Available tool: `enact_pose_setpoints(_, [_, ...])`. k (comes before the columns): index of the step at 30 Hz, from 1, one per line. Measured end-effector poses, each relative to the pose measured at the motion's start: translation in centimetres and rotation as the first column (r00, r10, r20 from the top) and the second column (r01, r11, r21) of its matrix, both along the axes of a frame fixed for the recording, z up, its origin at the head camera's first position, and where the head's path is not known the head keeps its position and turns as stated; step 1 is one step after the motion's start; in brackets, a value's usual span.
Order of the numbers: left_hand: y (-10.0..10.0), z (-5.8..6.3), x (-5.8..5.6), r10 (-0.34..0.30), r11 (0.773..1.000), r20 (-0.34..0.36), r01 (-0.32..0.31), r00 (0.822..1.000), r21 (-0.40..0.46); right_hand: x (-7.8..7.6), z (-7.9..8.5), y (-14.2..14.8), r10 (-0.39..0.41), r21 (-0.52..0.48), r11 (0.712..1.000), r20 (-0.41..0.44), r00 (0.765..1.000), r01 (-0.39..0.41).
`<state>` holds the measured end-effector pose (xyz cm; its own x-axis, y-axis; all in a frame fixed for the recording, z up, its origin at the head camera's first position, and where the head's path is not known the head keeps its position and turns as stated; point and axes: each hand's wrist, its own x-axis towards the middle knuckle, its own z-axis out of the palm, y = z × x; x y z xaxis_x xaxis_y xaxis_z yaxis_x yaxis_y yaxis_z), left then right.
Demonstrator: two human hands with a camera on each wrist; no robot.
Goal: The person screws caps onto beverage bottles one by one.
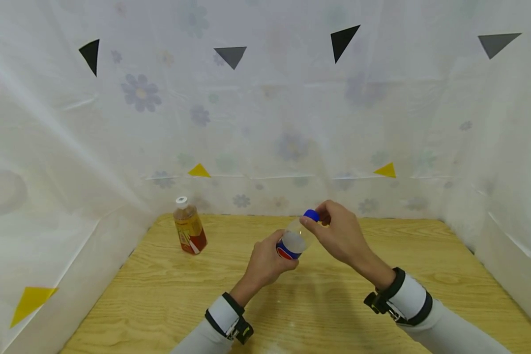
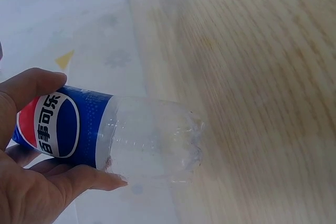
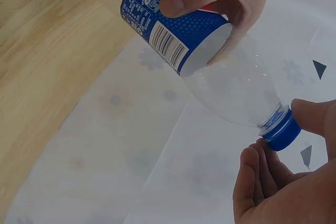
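My left hand [image 1: 269, 259] grips a clear plastic cola bottle [image 2: 152, 137] round its blue and red label [image 2: 79, 124]. The bottle looks empty and is held tilted above the table, its neck toward my right hand [image 1: 341, 235]. On the neck sits a blue cap [image 3: 283, 129], which the right thumb and fingers pinch. In the right wrist view the thumb lies on one side of the cap and the fingertips on the other. A second bottle [image 1: 190, 231], with a white cap and reddish-brown contents, stands upright at the table's left, apart from both hands.
The wooden table [image 1: 159, 305] spreads beneath both hands. Pale flowered sheeting [image 1: 265, 123] rises behind it and along both sides, with black, grey and yellow triangles on it. Each wrist wears a strapped camera, such as the left wrist camera [image 1: 243, 330].
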<state>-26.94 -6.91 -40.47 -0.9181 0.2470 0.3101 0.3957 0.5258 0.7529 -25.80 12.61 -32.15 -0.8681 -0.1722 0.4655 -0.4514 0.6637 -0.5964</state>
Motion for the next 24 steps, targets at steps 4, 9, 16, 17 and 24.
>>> enact_pose_setpoints(4, [0.0,-0.1,-0.1,0.001,1.0,0.003,-0.001,1.0,-0.002,-0.2,-0.2,0.0,-0.01,0.003,1.0,0.001,1.0,0.01])
enact_pose_setpoints(9, [0.0,-0.1,-0.2,0.001,1.0,0.009,-0.001,1.0,-0.006,-0.3,-0.3,0.0,-0.011,0.007,1.0,-0.002,1.0,0.011])
enact_pose_setpoints(16, [0.0,0.1,-0.2,0.001,1.0,0.018,-0.001,1.0,-0.006,-0.1,0.1,0.2,-0.016,0.042,0.999,0.041,0.999,0.014])
enact_pose_setpoints(17, [0.0,0.1,-0.2,0.001,1.0,0.016,-0.001,1.0,-0.009,0.0,0.2,0.2,-0.016,0.052,0.999,0.056,0.998,0.013])
enact_pose_setpoints(24, [0.0,0.0,-0.1,-0.003,1.0,0.006,0.003,1.0,-0.013,0.5,1.2,0.4,0.077,0.111,0.99,0.058,0.995,-0.083])
